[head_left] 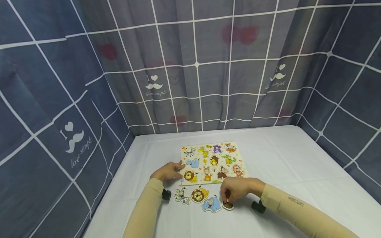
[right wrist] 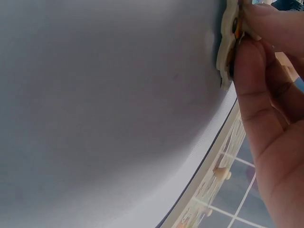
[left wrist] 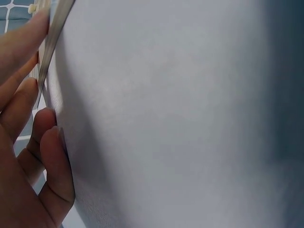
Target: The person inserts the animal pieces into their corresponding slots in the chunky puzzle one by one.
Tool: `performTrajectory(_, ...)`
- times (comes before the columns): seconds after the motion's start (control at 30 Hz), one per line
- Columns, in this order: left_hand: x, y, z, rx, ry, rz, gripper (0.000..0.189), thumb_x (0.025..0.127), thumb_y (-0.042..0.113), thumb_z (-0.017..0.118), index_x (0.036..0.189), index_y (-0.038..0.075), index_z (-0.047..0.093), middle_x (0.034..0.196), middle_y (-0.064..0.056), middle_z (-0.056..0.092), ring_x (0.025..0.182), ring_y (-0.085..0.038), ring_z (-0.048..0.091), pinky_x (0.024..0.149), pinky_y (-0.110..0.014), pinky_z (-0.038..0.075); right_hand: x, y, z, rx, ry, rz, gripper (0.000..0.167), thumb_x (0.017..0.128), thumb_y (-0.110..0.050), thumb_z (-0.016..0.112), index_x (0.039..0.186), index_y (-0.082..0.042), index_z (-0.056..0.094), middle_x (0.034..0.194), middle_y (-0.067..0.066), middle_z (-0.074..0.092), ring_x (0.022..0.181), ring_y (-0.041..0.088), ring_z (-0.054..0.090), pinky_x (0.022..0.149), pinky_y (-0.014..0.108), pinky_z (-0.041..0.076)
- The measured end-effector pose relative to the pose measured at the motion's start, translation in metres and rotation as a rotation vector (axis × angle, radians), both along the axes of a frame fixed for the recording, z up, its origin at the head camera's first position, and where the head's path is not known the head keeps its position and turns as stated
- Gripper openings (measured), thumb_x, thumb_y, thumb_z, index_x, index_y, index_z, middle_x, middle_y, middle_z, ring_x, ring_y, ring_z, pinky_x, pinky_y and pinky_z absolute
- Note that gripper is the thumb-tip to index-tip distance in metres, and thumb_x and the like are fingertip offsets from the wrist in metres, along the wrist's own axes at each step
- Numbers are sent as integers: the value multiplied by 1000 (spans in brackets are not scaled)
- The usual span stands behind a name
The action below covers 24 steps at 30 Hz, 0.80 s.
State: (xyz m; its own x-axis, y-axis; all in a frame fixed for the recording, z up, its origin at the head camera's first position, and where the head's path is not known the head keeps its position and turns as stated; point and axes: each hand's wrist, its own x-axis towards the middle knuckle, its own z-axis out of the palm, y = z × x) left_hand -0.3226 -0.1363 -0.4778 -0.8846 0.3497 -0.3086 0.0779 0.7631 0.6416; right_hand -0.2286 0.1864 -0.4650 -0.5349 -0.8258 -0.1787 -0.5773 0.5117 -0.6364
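A puzzle board (head_left: 219, 161) printed with colourful animals lies flat on the white table. My left hand (head_left: 169, 171) rests at its left edge, fingers and thumb spread apart and touching it; in the left wrist view the fingers (left wrist: 21, 107) lie against that edge. Just below the board, my right hand (head_left: 238, 189) pinches a brown animal puzzle piece (head_left: 228, 206) between thumb and fingers. The right wrist view shows that puzzle piece (right wrist: 229, 45) edge-on, its picture mostly hidden. Beside it lie a blue elephant piece (head_left: 211, 204), a lion piece (head_left: 199, 194) and a zebra piece (head_left: 182, 196).
A white cloth covers the table (head_left: 276, 158). Dark grey curtains (head_left: 208, 76) with white grid lines hang behind and on both sides. Black wrist cameras are strapped beneath both wrists, near the tabletop.
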Motion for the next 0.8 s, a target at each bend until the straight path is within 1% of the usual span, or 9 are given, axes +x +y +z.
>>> performTrajectory(0.23,0,1,-1,17,-12,5,62,81,18,81,139,21,59,163,2,30,153,-35,23,124,-58,16,-1,2,-3,-13,-4,-36,25,71,13,73,80,-10,76,74,-13,70,66,-9,56,63,14,54)
performTrajectory(0.5,0,-1,-1,15,4,-7,61,82,18,80,139,19,59,163,1,31,154,-36,21,124,-59,16,-2,4,2,-8,11,-80,24,70,11,74,80,-10,78,75,-13,71,65,-7,59,62,15,55)
performTrajectory(0.67,0,-2,-1,5,4,-1,62,81,18,81,139,20,59,163,2,31,154,-37,20,124,-60,17,-3,4,4,-6,29,-106,23,71,10,73,79,-11,78,74,-12,72,65,-7,60,62,14,55)
performTrajectory(0.8,0,-2,-2,0,4,3,62,81,19,81,139,21,59,163,3,31,154,-36,21,123,-60,17,-4,5,6,-8,48,-128,23,71,9,74,80,-11,79,72,-11,73,63,-7,60,59,15,54)
